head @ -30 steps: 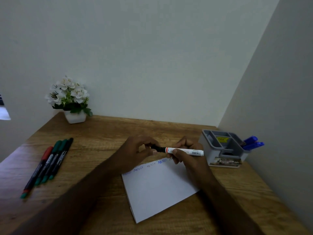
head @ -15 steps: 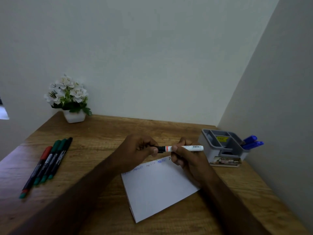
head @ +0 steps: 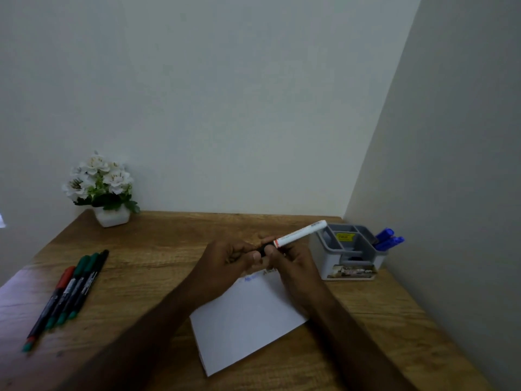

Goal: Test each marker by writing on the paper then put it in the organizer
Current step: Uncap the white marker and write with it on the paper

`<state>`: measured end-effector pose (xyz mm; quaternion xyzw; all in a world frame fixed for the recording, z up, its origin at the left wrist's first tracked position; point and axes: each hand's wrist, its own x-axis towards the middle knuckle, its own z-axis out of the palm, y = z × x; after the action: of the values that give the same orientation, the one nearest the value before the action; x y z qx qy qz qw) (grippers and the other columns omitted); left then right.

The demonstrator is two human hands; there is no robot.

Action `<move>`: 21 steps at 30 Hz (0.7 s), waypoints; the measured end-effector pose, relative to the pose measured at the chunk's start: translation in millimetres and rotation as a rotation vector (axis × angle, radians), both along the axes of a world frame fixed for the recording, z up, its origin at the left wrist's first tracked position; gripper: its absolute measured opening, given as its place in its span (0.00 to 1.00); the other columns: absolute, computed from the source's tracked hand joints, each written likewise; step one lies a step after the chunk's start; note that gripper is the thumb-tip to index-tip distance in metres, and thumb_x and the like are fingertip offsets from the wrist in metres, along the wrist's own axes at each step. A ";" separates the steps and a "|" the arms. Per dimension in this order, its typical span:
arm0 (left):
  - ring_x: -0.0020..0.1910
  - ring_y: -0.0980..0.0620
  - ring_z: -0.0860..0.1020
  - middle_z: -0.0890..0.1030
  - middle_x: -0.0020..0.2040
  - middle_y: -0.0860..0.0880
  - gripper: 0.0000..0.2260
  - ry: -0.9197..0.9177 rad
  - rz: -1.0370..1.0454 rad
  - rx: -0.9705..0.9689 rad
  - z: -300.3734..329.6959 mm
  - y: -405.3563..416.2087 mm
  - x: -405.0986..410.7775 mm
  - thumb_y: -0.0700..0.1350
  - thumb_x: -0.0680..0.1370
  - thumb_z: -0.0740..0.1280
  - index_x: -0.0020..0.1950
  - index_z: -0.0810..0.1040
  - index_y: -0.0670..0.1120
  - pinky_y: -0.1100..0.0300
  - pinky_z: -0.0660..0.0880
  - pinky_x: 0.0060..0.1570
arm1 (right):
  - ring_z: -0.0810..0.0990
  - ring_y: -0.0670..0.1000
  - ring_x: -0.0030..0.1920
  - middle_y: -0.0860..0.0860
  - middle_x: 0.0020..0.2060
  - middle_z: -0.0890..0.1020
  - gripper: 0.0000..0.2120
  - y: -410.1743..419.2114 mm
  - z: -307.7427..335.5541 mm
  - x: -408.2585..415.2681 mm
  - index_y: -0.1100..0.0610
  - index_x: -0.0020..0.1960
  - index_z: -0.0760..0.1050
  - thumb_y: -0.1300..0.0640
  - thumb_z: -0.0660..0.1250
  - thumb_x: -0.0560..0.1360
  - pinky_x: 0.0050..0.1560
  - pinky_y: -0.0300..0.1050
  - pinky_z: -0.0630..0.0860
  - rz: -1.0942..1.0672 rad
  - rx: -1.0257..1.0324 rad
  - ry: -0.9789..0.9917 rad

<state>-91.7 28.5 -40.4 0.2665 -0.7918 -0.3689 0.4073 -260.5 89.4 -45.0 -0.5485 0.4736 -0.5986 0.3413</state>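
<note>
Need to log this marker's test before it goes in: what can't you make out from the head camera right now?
- White marker cap seating: both hands' fingers cover the black end.
- Writing on the paper: too small and blurred, partly under the left hand and right hand.
- Blue markers in the organizer: lower parts behind its wall.

The bench [head: 197,238] is grained wood with a matt finish. The paper [head: 248,320] looks smooth and matt; the organizer [head: 349,249] is smooth grey plastic.

white marker [head: 300,233] with black cap tilts up-right at frame centre; white paper [head: 248,314] below it; grey organizer [head: 349,253] at right holds blue markers [head: 387,240].
</note>
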 end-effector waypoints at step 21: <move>0.39 0.52 0.82 0.84 0.40 0.46 0.09 -0.327 -0.086 -0.241 54.2 -34.7 -159.8 0.45 0.77 0.69 0.55 0.81 0.44 0.56 0.80 0.44 | 0.81 0.48 0.43 0.51 0.43 0.85 0.07 53.0 139.0 -198.5 0.58 0.50 0.85 0.57 0.73 0.73 0.45 0.40 0.77 -0.604 0.173 1.057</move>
<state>-251.5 -6.1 13.8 0.2380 -0.8965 -0.2405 0.2859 -459.0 142.4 94.0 -0.5828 0.7603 -0.2753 -0.0810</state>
